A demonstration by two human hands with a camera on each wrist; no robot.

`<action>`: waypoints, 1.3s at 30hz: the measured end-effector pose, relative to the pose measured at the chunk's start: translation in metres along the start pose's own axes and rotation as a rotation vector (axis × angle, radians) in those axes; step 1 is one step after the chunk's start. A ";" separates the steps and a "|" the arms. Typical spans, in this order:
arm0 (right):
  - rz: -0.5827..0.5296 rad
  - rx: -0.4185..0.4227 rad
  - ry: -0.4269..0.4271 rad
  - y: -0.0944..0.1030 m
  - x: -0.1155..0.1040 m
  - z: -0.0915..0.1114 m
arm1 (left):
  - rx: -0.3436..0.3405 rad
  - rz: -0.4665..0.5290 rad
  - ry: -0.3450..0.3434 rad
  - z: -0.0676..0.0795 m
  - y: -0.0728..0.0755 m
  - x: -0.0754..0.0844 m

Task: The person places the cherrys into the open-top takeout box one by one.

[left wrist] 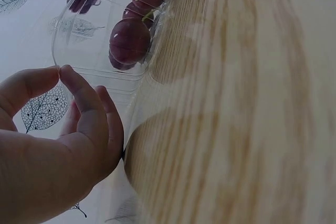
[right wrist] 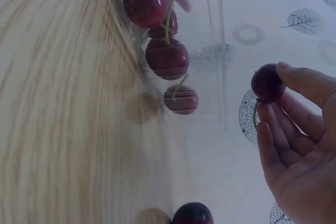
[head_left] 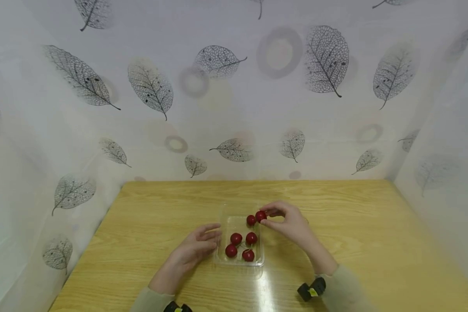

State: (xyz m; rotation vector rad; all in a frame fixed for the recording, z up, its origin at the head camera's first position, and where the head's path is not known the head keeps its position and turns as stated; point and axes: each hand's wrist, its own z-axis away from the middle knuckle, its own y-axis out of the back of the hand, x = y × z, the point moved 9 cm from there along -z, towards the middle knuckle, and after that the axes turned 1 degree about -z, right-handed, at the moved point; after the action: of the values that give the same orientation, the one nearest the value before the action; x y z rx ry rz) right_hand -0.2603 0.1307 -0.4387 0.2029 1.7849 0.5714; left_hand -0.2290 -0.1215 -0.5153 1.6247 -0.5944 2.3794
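Note:
In the head view, a clear plastic box (head_left: 221, 260) stands on the table with several red cherries inside, including a cherry (head_left: 236, 238) near its middle. My right hand (head_left: 292, 223) pinches another cherry (right wrist: 268, 83) between thumb and fingertips, over the box's far right corner. Its green stem (right wrist: 255, 114) hangs down in the right wrist view. One more cherry (head_left: 251, 220) appears just left of the held one. My left hand (head_left: 196, 245) is at the box's left side, fingers nearly straight, with fingertips at the rim in the left wrist view.
The wooden table (head_left: 160, 203) reaches back to a pale curtain (head_left: 234, 112) printed with leaves, which also hangs at both sides. A dark cherry (right wrist: 193, 214) is cut off by the right wrist view's lower edge. Black wrist cameras (head_left: 311, 289) sit at both sleeves.

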 end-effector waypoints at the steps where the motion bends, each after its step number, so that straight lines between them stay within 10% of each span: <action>1: -0.007 -0.004 0.001 -0.002 -0.001 -0.001 | -0.001 0.000 0.000 0.000 0.000 0.000; 39: 0.153 -0.140 0.176 -0.057 -0.016 -0.004 | -0.020 0.003 -0.001 -0.001 -0.001 -0.001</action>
State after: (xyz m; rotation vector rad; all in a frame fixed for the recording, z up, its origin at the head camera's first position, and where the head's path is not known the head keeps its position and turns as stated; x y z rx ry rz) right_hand -0.2508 0.0737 -0.4508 0.1984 1.9007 0.8433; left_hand -0.2293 -0.1204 -0.5160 1.6180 -0.6197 2.3675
